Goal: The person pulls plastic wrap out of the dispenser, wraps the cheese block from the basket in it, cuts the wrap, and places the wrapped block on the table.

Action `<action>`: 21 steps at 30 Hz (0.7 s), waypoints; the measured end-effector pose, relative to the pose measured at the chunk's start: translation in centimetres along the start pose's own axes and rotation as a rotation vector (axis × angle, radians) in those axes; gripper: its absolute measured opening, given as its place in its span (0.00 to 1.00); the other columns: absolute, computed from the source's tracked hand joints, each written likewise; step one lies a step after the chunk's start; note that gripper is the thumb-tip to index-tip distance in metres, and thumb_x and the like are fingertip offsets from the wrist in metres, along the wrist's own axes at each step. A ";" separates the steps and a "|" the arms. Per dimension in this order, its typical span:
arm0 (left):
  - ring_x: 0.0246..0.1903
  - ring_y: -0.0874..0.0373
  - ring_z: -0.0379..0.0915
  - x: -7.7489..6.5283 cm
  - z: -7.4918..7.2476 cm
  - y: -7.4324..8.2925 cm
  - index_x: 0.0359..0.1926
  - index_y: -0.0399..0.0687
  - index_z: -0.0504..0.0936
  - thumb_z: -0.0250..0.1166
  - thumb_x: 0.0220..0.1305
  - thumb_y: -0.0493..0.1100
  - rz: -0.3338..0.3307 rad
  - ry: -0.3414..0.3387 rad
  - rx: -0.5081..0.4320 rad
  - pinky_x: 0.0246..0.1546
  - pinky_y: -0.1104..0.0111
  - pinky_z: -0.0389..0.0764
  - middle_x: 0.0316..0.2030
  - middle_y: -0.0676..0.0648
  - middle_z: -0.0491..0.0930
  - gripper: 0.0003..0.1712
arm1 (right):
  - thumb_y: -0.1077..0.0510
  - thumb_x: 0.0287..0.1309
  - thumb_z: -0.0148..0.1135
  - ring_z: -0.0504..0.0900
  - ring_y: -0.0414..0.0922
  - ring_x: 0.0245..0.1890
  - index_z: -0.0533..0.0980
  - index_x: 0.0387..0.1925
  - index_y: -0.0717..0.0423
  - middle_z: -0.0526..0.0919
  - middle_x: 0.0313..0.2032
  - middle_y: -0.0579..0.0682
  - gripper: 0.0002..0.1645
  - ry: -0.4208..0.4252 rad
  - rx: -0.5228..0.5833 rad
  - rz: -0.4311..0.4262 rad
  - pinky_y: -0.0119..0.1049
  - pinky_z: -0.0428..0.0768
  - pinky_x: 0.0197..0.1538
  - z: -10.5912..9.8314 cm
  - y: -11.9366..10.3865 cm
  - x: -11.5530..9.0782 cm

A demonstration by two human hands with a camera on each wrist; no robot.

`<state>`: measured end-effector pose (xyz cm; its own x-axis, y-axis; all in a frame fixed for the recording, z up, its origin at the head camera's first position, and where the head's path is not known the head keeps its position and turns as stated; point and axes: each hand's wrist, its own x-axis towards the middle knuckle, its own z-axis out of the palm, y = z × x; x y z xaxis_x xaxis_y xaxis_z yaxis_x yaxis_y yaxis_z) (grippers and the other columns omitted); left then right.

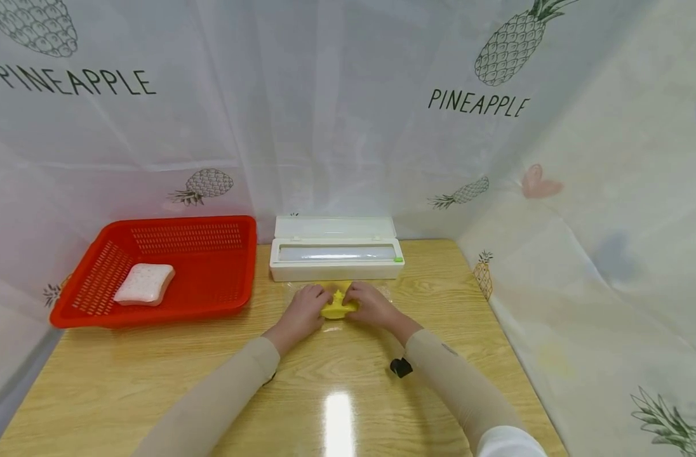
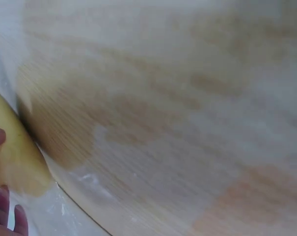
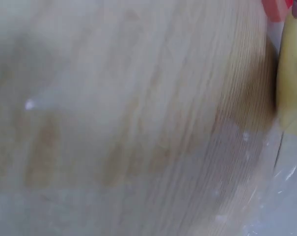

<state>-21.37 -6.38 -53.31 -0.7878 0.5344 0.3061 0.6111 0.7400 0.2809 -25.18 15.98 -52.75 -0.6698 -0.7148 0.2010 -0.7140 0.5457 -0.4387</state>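
A yellow block with rounded edges (image 1: 338, 308) lies on the wood table just in front of the white film box. Its exact kind cannot be told. My left hand (image 1: 309, 307) grips it from the left and my right hand (image 1: 371, 304) from the right, fingers curled at its top. Clear plastic film (image 1: 291, 289) spreads under and around it. In the left wrist view the yellow block (image 2: 13, 147) shows between thumb and fingers, with shiny film beside it. The right wrist view catches its side (image 3: 291, 78), with fingertips touching it at the edge.
A white cling film dispenser (image 1: 336, 271) with raised lid and a green slider (image 1: 398, 259) stands behind the hands. To the left sits a red plastic basket (image 1: 222, 304) holding a pale pink square block (image 1: 146, 283). Pineapple-printed curtains (image 1: 348, 127) hang behind and at the sides.
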 end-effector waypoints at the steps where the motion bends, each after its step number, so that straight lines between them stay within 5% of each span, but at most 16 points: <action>1: 0.43 0.49 0.70 -0.3 -0.1 0.1 0.42 0.46 0.79 0.75 0.45 0.31 -0.007 -0.003 -0.024 0.47 0.55 0.73 0.40 0.49 0.74 0.21 | 0.61 0.46 0.77 0.76 0.43 0.42 0.81 0.35 0.54 0.77 0.38 0.45 0.13 0.004 0.023 -0.004 0.37 0.76 0.49 0.0 -0.2 -0.2; 21: 0.43 0.54 0.70 -7.0 -0.8 4.5 0.36 0.50 0.81 0.80 0.40 0.32 -0.209 0.003 -0.338 0.48 0.57 0.76 0.38 0.55 0.73 0.22 | 0.61 0.46 0.77 0.76 0.38 0.43 0.83 0.34 0.45 0.77 0.38 0.36 0.13 -0.039 0.402 0.134 0.37 0.76 0.51 1.5 -5.1 -5.8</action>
<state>-13.09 -7.12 -53.44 -0.8982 0.3847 0.2129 0.4284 0.6568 0.6206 -17.36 16.66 -53.01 -0.7376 -0.6694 0.0893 -0.4795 0.4261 -0.7672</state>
